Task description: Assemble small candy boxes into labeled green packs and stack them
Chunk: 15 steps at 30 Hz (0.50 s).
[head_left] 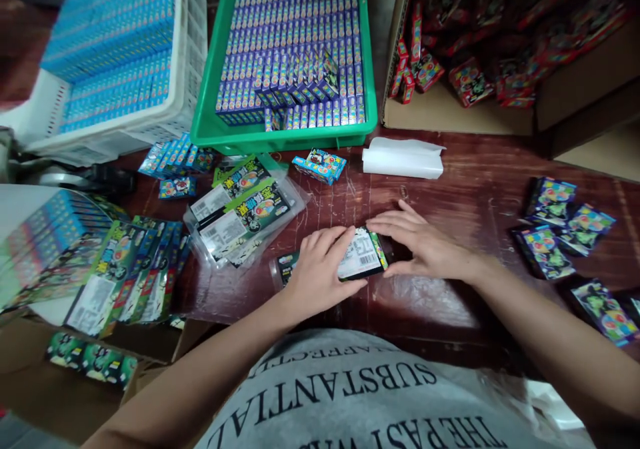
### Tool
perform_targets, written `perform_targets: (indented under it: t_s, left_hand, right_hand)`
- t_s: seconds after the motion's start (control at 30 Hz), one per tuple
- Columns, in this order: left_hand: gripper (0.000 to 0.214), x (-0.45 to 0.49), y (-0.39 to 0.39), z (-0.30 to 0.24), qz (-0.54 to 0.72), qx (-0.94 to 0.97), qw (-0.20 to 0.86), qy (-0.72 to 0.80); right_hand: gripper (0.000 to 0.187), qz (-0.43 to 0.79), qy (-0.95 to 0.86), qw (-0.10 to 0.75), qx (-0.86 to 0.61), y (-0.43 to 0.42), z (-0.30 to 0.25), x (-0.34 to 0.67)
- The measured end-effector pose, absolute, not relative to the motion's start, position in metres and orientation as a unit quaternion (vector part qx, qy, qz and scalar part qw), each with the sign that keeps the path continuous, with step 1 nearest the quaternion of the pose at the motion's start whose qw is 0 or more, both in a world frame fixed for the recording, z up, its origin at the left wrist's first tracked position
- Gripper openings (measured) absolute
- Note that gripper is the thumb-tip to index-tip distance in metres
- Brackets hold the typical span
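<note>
From here I see a flat rectangular pack (362,257) on the glossy red-brown counter (430,305), long axis approx. L–R, white-label end pointing R. L hand (320,267) spans, holds it; R hand (431,243), half-curled, meets that end, grip unclear.

Furnished with a dark reddish-brown wooden counter (480,192), broad, glossy, streaked with grain and scuffed in places. Lit softly and unevenly, with whitish glare pooled toward the near edge and deep gloom at the upper right. Flanked on the left by a rounded white surface (30,201), too covered to identify. Greyish, seemingly floor (19,430), at bottom left.
</note>
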<state>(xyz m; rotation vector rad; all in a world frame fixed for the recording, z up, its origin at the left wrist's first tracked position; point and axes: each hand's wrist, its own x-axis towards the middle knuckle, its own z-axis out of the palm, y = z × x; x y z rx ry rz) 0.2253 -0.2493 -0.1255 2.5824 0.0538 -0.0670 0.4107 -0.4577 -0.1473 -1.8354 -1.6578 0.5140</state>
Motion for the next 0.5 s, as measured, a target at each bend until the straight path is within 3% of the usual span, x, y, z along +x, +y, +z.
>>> perform_targets:
  t_s: [0.1, 0.17, 0.23, 0.3, 0.5]
  left_hand:
    - [0.101, 0.23, -0.255, -0.119, 0.024, 0.938, 0.326, 0.117]
    - [0.094, 0.235, -0.256, -0.118, 0.061, 0.901, 0.394, 0.171]
    - [0.068, 0.239, -0.254, -0.12, 0.086, 0.852, 0.48, 0.188]
    - [0.05, 0.24, -0.249, -0.124, 0.085, 0.805, 0.562, 0.173]
    - [0.048, 0.23, -0.225, -0.129, -0.027, 0.684, 0.711, 0.161]
  right_hand:
    - [0.096, 0.212, -0.525, 0.374, -0.735, -0.454, -0.137, 0.399]
    - [0.075, 0.236, -0.424, 0.451, -0.749, -0.45, -0.135, 0.385]
    - [0.047, 0.246, -0.333, 0.53, -0.74, -0.443, -0.138, 0.37]
    - [0.031, 0.242, -0.279, 0.584, -0.723, -0.434, -0.143, 0.358]
    - [0.024, 0.286, -0.265, 0.563, -0.728, -0.416, -0.136, 0.348]
